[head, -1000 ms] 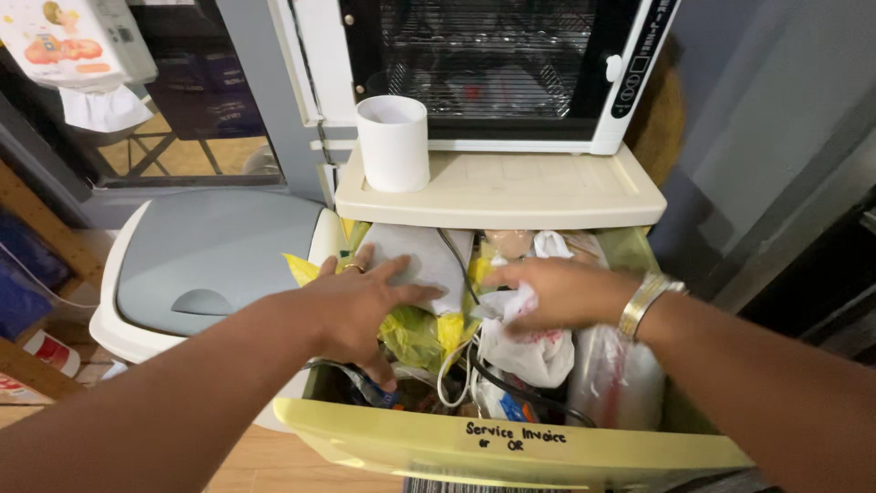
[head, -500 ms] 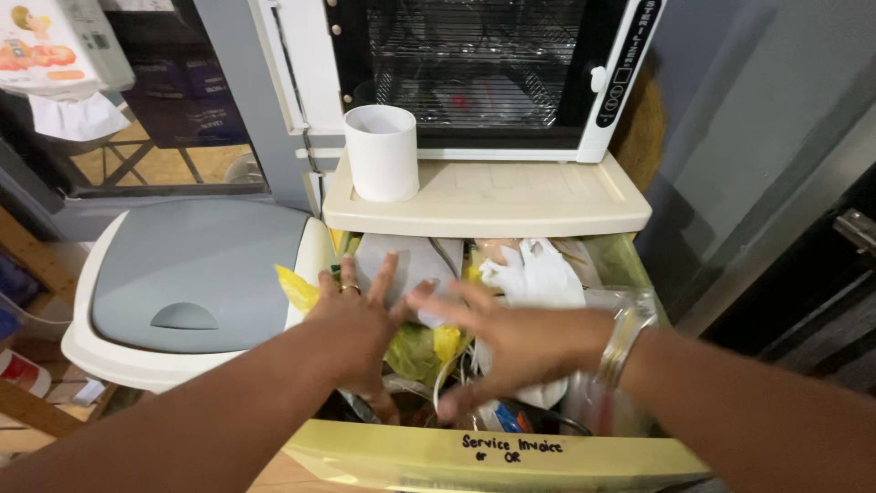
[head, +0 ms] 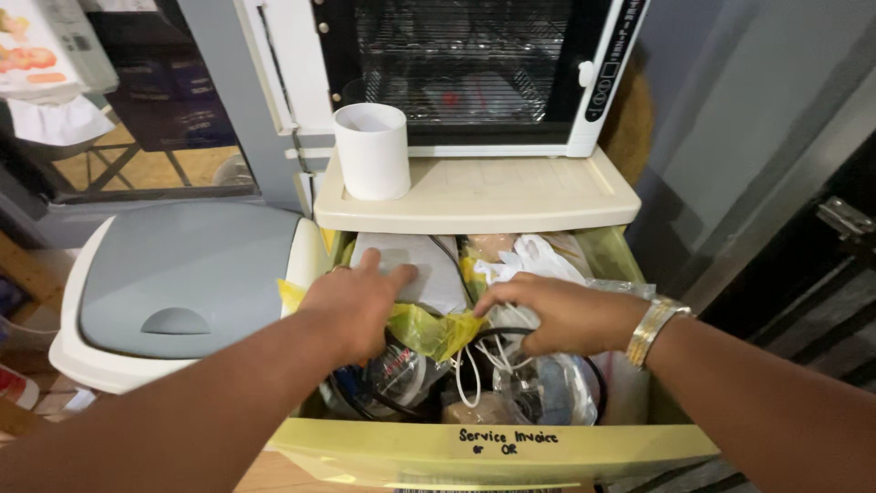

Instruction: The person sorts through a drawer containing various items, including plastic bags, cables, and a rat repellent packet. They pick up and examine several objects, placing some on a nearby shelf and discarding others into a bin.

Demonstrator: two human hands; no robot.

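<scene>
Both hands reach into an open pale yellow drawer (head: 493, 452) crammed with bags and cables. My left hand (head: 351, 306) presses down on a grey pouch (head: 429, 274) and a crumpled yellow plastic bag (head: 433, 329), fingers curled over them. My right hand (head: 557, 315), a metal bangle on its wrist, grips white plastic bags (head: 529, 260) and pushes them toward the back. Below the hands show a clear plastic bag (head: 547, 393), white and black cables (head: 474, 370) and a round clear item (head: 397, 374).
A cream shelf top (head: 511, 196) above the drawer carries a white cylindrical cup (head: 371, 151) and a white cabinet with a dark glass door (head: 465, 64). A bin with a grey lid (head: 182, 274) stands to the left. A dark doorway lies to the right.
My right hand swung left across the drawer, then settled on the white bags, pushing them back. My left hand curled down onto the yellow bag. The clear bag and round item became visible.
</scene>
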